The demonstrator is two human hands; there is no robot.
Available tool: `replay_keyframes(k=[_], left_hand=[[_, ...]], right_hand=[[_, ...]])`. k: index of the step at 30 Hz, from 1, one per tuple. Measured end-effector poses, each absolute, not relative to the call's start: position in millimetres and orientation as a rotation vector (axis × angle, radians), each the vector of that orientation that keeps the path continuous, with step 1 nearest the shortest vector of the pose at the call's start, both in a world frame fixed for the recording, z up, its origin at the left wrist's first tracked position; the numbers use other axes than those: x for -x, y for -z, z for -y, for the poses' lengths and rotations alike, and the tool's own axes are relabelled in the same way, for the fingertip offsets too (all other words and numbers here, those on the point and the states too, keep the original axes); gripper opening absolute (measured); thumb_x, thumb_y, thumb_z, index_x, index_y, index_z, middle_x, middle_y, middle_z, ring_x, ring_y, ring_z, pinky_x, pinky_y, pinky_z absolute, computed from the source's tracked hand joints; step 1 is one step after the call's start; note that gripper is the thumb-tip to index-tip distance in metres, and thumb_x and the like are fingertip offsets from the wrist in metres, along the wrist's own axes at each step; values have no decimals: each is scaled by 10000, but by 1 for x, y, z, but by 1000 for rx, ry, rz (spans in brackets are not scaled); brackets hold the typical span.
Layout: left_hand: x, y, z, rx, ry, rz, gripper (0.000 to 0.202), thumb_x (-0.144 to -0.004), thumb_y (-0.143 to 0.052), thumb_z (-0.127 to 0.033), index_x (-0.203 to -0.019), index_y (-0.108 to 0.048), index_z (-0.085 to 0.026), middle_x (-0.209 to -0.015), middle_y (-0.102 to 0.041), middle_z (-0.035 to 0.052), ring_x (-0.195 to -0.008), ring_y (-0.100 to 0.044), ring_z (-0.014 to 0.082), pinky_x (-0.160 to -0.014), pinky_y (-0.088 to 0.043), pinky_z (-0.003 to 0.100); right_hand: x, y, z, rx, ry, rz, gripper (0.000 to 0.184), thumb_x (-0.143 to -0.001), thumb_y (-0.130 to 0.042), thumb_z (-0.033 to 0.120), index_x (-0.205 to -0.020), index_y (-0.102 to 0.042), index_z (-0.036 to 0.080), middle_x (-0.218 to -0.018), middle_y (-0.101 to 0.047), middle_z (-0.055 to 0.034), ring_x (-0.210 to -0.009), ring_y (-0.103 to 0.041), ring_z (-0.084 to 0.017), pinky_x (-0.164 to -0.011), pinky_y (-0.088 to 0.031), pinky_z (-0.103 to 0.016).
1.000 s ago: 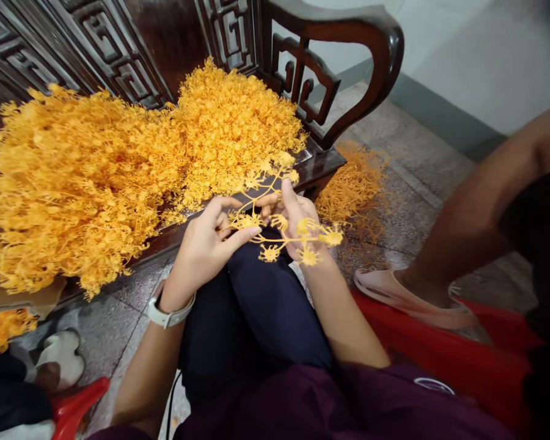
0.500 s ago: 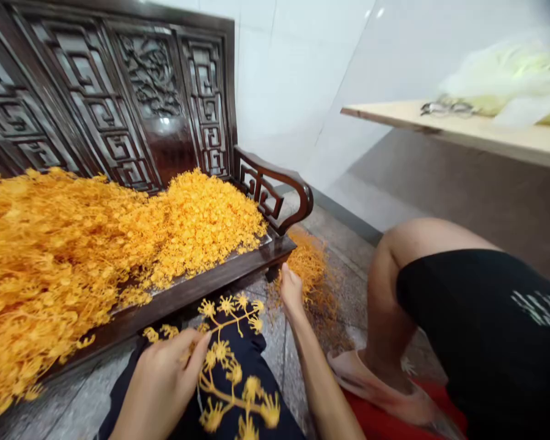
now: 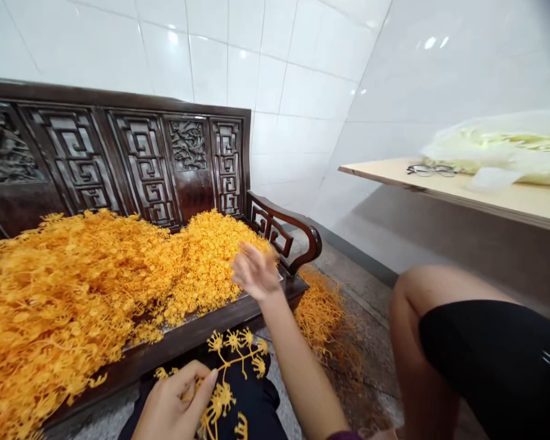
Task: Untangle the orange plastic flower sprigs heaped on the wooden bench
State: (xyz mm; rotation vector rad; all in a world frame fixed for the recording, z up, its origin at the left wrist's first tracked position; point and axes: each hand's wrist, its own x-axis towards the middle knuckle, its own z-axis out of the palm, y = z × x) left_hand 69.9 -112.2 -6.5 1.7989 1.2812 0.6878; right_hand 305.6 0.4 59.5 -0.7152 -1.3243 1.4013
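My left hand [image 3: 176,400], low in the view, is closed with thumb and fingertips pinching the stem of a yellow-orange artificial flower sprig [image 3: 229,363]. Spidery flower heads branch from the sprig above dark-clad legs [image 3: 252,394]. My right hand [image 3: 256,272] is stretched over the near right edge of a heap of small orange flower heads [image 3: 211,244] on the bench seat. Motion blurs it, but its fingers look extended and apart, and I see nothing held in it. Left of that heap spreads a larger pile of orange flower sprigs [image 3: 73,287].
A carved dark wooden bench [image 3: 192,189] has a curved armrest [image 3: 314,241] at its right end. Orange stems [image 3: 321,311] lie on the floor beside it. To the right are another person's bent leg [image 3: 421,293] and a wooden shelf [image 3: 376,168] with glasses [image 3: 431,170] and a plastic bag [image 3: 495,146].
My right hand has gone from beside the floor stems up and left to over the flower-head heap, its fist opening. My left hand keeps its sprig. The view has tilted up.
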Motion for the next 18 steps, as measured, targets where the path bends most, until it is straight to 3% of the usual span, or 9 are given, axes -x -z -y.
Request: replay_keyframes(k=[3,6,9,12,14,18], left_hand=[[-72,7,111,-1815,-694,-1287,623,-893,-537,-777,-693,-693,-207,-531,-363,-31,-521,-368,148,-519,-355,247],[-73,5,110,-1798,-645,-1254,640,-879,-540,-795,-688,-683,-201,-541,-367,-28,-526,-367,148,-518,-351,251],[-74,0,109,-1771,-583,-1198,598,-900,-561,-749,-714,-695,-197,-577,-431,-17,-550,-399,151,-531,-357,253],[-72,-4,107,-1784,-559,-1182,531,-913,-596,-692,-749,-721,-202,-589,-477,-14,-554,-425,152,-532,-356,251],[-69,-4,106,-1817,-536,-1186,503,-920,-604,-667,-760,-723,-206,-588,-494,-16,-550,-441,152,-532,-357,250],[-61,4,108,-1924,-427,-1144,468,-967,-566,-615,-775,-700,-210,-602,-536,-12,-568,-504,161,-547,-373,242]], right_hand=[[-292,-41,-27,833,-1377,1156,484,-913,-630,653,-1105,-684,212,-819,-708,-39,-483,-364,-88,-434,-273,-216],[-285,-4,-8,960,-1387,1095,397,-911,-701,523,-1098,-707,173,-811,-698,-33,-526,-409,-84,-478,-278,-220],[-285,28,32,1050,-1181,1211,359,-944,-682,518,-1033,-736,174,-841,-695,-36,-679,-534,-126,-619,-406,-247],[-295,42,76,1062,-1233,1359,422,-1018,-568,560,-1076,-742,180,-926,-715,-59,-836,-608,-173,-777,-464,-295],[-304,43,101,1086,-1290,1401,414,-1014,-581,561,-1047,-732,177,-915,-699,-52,-828,-602,-176,-764,-453,-294],[-319,51,136,1167,-1207,1373,387,-943,-704,528,-809,-649,170,-786,-588,-8,-719,-500,-139,-668,-384,-269]])
